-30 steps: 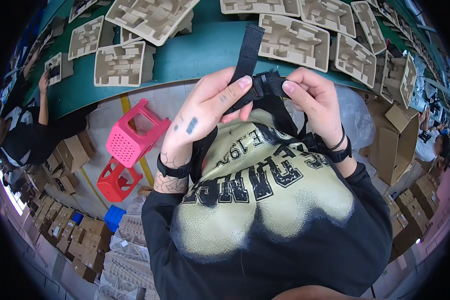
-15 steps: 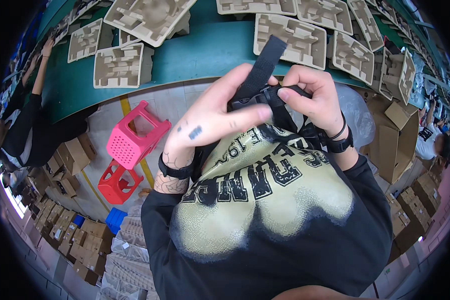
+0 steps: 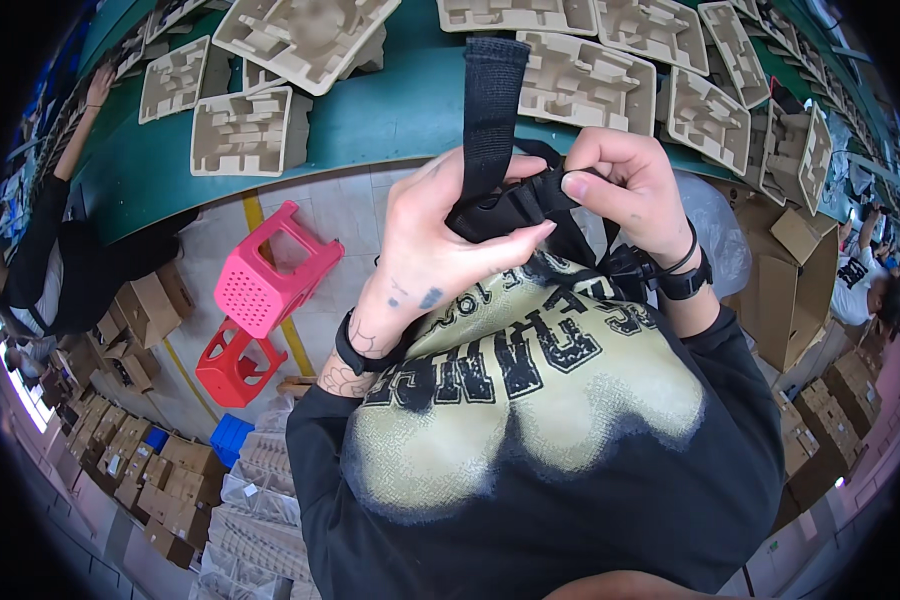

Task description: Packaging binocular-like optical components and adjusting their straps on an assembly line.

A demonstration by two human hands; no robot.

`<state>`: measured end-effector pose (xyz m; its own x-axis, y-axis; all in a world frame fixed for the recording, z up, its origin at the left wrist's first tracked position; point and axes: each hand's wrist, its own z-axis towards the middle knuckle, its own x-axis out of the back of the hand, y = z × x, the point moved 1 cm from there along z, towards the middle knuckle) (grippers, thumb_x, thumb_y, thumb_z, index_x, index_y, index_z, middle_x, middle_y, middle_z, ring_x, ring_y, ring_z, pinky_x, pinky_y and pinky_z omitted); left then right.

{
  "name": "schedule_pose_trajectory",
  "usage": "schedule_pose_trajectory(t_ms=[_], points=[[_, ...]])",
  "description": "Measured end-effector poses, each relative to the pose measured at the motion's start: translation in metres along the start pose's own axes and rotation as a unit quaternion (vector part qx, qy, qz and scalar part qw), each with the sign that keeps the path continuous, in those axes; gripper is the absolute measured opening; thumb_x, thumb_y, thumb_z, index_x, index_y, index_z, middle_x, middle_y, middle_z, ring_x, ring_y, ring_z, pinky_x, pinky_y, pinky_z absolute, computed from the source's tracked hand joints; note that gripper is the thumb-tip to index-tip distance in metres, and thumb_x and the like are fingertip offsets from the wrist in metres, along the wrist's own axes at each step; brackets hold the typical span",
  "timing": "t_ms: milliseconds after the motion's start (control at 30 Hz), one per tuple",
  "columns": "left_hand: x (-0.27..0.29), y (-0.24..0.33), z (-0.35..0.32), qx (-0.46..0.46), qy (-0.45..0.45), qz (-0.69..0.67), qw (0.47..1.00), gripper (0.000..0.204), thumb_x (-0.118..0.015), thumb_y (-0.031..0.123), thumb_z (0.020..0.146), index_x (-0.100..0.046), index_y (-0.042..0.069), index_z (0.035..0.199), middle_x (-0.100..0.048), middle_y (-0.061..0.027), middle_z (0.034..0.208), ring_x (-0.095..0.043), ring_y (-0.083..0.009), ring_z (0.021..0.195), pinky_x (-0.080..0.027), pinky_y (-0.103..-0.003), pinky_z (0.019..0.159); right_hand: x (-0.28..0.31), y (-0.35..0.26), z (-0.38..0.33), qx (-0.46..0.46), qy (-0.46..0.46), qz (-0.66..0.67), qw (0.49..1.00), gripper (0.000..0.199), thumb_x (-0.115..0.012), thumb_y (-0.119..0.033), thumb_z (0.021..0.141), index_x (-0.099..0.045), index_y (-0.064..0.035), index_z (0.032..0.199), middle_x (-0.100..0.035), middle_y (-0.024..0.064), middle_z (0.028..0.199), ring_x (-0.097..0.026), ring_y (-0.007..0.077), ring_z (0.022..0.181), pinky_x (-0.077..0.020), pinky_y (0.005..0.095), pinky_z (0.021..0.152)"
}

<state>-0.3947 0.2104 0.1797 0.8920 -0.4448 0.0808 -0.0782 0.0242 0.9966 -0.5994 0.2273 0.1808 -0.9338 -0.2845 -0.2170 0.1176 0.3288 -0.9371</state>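
1. Lighting: bright, even, overhead; shadows soft and faint.
2. Glare: small white hot spot at 8 o'clock near the rim.
3. Distortion: strong fisheye; green table [image 3: 390, 120] edge bows; black vignette fills corners.
4. Focus: centre sharp; rim cartons [image 3: 150, 470] slightly soft.

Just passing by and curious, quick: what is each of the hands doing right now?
Left hand: closed on the black strap, fingers over the buckle.
Right hand: closed, pinching the same buckle from its other side.
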Motion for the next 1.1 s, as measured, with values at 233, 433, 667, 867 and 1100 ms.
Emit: schedule_pose_trajectory(t_ms=[233,433,667,867,1100], points=[[0.005,0.007,0.007,-0.03,-0.03,0.075,0.996,0.041,-0.08,0.01,0.065,-0.068,0.003,0.104,-0.067,-0.0076,0.095,-0.064,-0.0154,0.083,-0.05,-0.027,0.075,-0.002,-0.005,0.0,-0.004,-0.033,-0.006,0.999,0.01,-0.062,-0.008,0.089,-0.057,-0.0006,0.083,-0.051,-0.0057,0.074,-0.043,-0.0001,0.067,-0.0343,0.0179,0.058],[-0.003,0.011,0.005,-0.04,-0.006,0.105,0.994,0.041,-0.079,0.007,0.066,-0.068,0.003,0.105,-0.068,-0.0083,0.091,-0.064,-0.0159,0.081,-0.05,-0.027,0.074,-0.002,-0.01,-0.001,0.009,-0.007,-0.1,0.995,0.011,-0.061,-0.009,0.09,-0.057,-0.0004,0.085,-0.051,-0.0058,0.075,-0.044,0.0008,0.068,-0.0356,0.0182,0.059],[-0.005,0.008,0.002,-0.083,0.036,0.186,0.978,0.041,-0.079,0.008,0.068,-0.066,0.005,0.107,-0.066,-0.008,0.086,-0.066,-0.0183,0.074,-0.052,-0.027,0.066,-0.001,-0.008,0.001,0.003,0.027,-0.068,0.997,0.012,-0.062,-0.01,0.09,-0.057,-0.0008,0.085,-0.052,-0.0058,0.073,-0.042,0.0004,0.067,-0.0348,0.0186,0.058],[0.001,0.0,0.007,-0.103,0.009,0.166,0.981,0.04,-0.08,0.015,0.069,-0.065,0.005,0.105,-0.065,-0.0093,0.078,-0.065,-0.0214,0.066,-0.052,-0.029,0.059,-0.002,-0.006,-0.001,-0.004,0.047,-0.088,0.995,0.011,-0.063,-0.008,0.088,-0.054,-0.0027,0.084,-0.052,-0.007,0.071,-0.041,-0.0008,0.064,-0.0317,0.0181,0.054],[0.002,0.002,0.013,-0.091,-0.038,0.14,0.985,0.041,-0.078,0.013,0.068,-0.064,0.003,0.105,-0.065,-0.011,0.083,-0.064,-0.0231,0.068,-0.052,-0.03,0.062,-0.003,-0.012,0.001,-0.028,0.025,-0.058,0.998,0.012,-0.063,-0.007,0.087,-0.052,-0.0039,0.082,-0.052,-0.008,0.069,-0.042,-0.0017,0.065,-0.0328,0.0173,0.055]])
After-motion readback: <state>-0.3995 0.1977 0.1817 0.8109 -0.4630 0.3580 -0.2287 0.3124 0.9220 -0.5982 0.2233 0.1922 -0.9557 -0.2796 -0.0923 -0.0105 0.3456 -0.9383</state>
